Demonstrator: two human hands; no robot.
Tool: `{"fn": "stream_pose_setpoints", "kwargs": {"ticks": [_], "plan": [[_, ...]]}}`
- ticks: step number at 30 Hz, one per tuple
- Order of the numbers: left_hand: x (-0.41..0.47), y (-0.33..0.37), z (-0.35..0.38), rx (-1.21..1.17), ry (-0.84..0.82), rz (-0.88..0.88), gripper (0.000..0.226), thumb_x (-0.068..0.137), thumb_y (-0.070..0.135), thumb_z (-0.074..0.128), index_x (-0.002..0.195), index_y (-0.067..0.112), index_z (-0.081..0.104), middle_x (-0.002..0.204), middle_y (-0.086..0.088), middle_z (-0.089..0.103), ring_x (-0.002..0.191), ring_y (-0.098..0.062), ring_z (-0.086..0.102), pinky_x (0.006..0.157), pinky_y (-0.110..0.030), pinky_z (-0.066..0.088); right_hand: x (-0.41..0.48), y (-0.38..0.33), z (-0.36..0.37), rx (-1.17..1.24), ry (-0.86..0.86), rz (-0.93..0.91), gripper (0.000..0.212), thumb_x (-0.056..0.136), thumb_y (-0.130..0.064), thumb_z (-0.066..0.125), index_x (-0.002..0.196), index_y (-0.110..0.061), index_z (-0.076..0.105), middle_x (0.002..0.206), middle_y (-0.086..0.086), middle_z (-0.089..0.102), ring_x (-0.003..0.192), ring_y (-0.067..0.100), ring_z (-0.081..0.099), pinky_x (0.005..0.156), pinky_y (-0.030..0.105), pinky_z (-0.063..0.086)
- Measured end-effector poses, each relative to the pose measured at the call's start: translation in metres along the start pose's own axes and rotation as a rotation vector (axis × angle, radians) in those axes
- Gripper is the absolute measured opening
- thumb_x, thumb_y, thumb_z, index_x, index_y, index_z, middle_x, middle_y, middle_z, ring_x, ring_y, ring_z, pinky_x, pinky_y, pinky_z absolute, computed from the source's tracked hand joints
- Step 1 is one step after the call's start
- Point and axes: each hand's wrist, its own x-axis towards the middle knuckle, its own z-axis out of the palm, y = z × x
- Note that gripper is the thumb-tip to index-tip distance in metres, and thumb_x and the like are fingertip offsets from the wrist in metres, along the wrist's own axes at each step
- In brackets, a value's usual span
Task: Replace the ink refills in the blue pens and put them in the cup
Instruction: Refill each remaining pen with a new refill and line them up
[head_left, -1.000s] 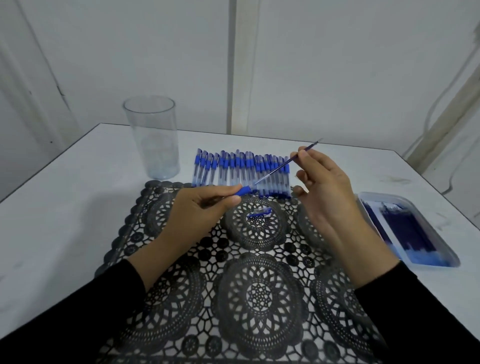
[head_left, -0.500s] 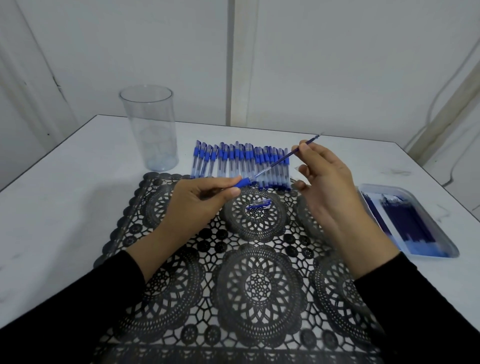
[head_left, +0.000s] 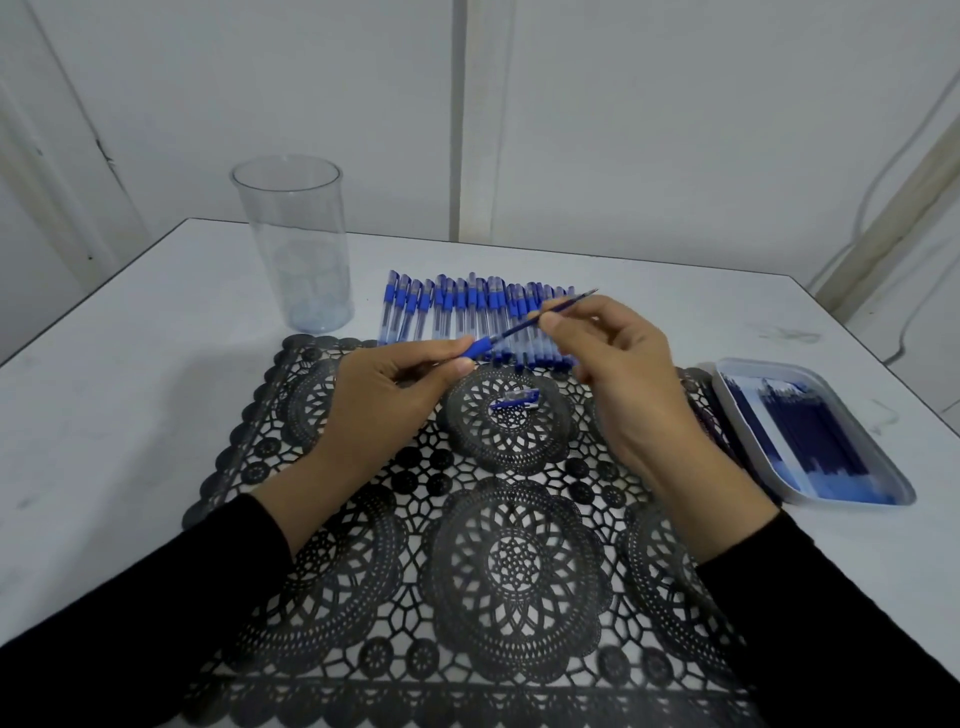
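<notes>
The left hand (head_left: 384, 395) grips a pen (head_left: 480, 347) by its blue grip, fingers curled round the rest of the barrel. The right hand (head_left: 623, 374) pinches a thin dark refill (head_left: 524, 325) between thumb and forefinger. The refill slants up and to the right from the grip, its tip in the air above the row of pens (head_left: 457, 312). That row lies side by side across the far edge of the black lace mat (head_left: 514, 561), caps pointing toward the wall. A small blue pen part (head_left: 514, 402) lies on the mat just below the two hands.

The clear cup (head_left: 293, 244) stands upright on the white table (head_left: 156, 332), just past the mat's far-left corner and near the table's slanting left edge. A white tray (head_left: 727, 384) of dark refills (head_left: 810, 431) lies just beside the mat's right edge. Bare tabletop shows left of the mat and behind the pens up to the wall; bare mat stretches between the forearms. Dark print on the pen barrels is too small to read.
</notes>
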Motion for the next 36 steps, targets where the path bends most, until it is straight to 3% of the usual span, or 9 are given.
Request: {"fn": "stream_pose_setpoints", "kwargs": {"ticks": [2, 7, 9, 14, 16, 22, 27, 32, 36], "plan": [[0.0, 0.001, 0.0, 0.003, -0.008, -0.006, 0.027, 0.081, 0.013, 0.079, 0.107, 0.019, 0.074, 0.095, 0.015, 0.074, 0.084, -0.007, 0.073, 0.079, -0.017, 0.056, -0.002, 0.007, 0.004, -0.105, -0.088, 0.031, 0.004, 0.087, -0.013, 0.068, 0.089, -0.015, 0.07, 0.071, -0.012, 0.068, 0.063, -0.003, 0.057, 0.063, 0.014, 0.044], [-0.001, 0.003, 0.0, 0.025, -0.02, -0.033, 0.028, 0.081, 0.015, 0.079, 0.105, 0.027, 0.073, 0.089, 0.022, 0.072, 0.083, -0.012, 0.074, 0.08, -0.023, 0.059, 0.001, 0.016, 0.0, -0.344, -0.191, -0.018, 0.016, 0.092, -0.028, 0.064, 0.102, -0.023, 0.075, 0.062, -0.012, 0.062, 0.052, 0.001, 0.044, 0.055, 0.014, 0.038], [0.0, 0.002, -0.001, 0.047, -0.029, -0.047, 0.027, 0.081, 0.017, 0.079, 0.106, 0.025, 0.074, 0.09, 0.016, 0.074, 0.082, -0.017, 0.073, 0.08, -0.026, 0.059, 0.004, 0.019, -0.007, -0.433, -0.199, -0.027, 0.018, 0.09, -0.031, 0.067, 0.107, -0.03, 0.074, 0.077, -0.003, 0.07, 0.059, 0.009, 0.049, 0.059, 0.02, 0.044], [-0.001, 0.003, -0.001, 0.087, -0.064, -0.046, 0.028, 0.083, 0.013, 0.078, 0.109, 0.02, 0.073, 0.098, 0.014, 0.072, 0.091, 0.006, 0.069, 0.085, -0.01, 0.052, 0.006, 0.028, -0.027, -0.983, -0.295, -0.253, 0.013, 0.086, -0.025, 0.072, 0.099, -0.025, 0.073, 0.097, -0.007, 0.066, 0.089, 0.012, 0.057, 0.083, 0.027, 0.048], [-0.002, 0.003, -0.002, 0.111, -0.071, -0.044, 0.029, 0.083, 0.013, 0.078, 0.109, 0.022, 0.072, 0.097, 0.016, 0.07, 0.092, 0.008, 0.068, 0.085, -0.008, 0.05, 0.006, 0.033, -0.03, -1.068, -0.324, -0.298, 0.015, 0.085, -0.026, 0.073, 0.099, -0.022, 0.073, 0.099, -0.001, 0.063, 0.095, 0.016, 0.056, 0.087, 0.033, 0.047], [-0.003, 0.004, -0.002, 0.147, -0.079, -0.053, 0.028, 0.083, 0.015, 0.078, 0.109, 0.024, 0.072, 0.093, 0.021, 0.069, 0.089, 0.009, 0.068, 0.082, -0.006, 0.049, 0.006, 0.045, -0.024, -1.144, -0.304, -0.419, 0.011, 0.087, -0.021, 0.071, 0.098, -0.017, 0.072, 0.09, -0.005, 0.055, 0.088, 0.014, 0.051, 0.079, 0.029, 0.042], [-0.004, 0.004, -0.003, 0.164, -0.087, -0.049, 0.028, 0.083, 0.016, 0.078, 0.108, 0.027, 0.071, 0.091, 0.02, 0.07, 0.087, 0.004, 0.069, 0.08, -0.009, 0.051, 0.005, 0.049, -0.02, -1.153, -0.312, -0.392, 0.005, 0.091, -0.016, 0.066, 0.095, -0.015, 0.066, 0.091, -0.007, 0.052, 0.085, 0.01, 0.046, 0.077, 0.022, 0.036], [-0.005, 0.005, -0.003, 0.173, -0.122, -0.04, 0.028, 0.084, 0.017, 0.078, 0.107, 0.029, 0.071, 0.089, 0.02, 0.071, 0.084, -0.008, 0.072, 0.077, -0.016, 0.056, 0.002, 0.034, -0.023, -0.8, -0.216, -0.267, 0.004, 0.095, -0.014, 0.059, 0.095, -0.017, 0.06, 0.091, -0.006, 0.061, 0.08, 0.005, 0.057, 0.069, 0.01, 0.045], [-0.005, 0.003, -0.003, 0.179, -0.143, -0.032, 0.026, 0.084, 0.016, 0.077, 0.109, 0.023, 0.074, 0.094, 0.014, 0.074, 0.087, 0.002, 0.07, 0.078, -0.009, 0.052, -0.001, 0.027, -0.023, -0.635, -0.159, -0.328, 0.012, 0.093, -0.011, 0.062, 0.093, -0.023, 0.06, 0.089, -0.003, 0.064, 0.08, 0.007, 0.059, 0.071, 0.013, 0.048]]}}
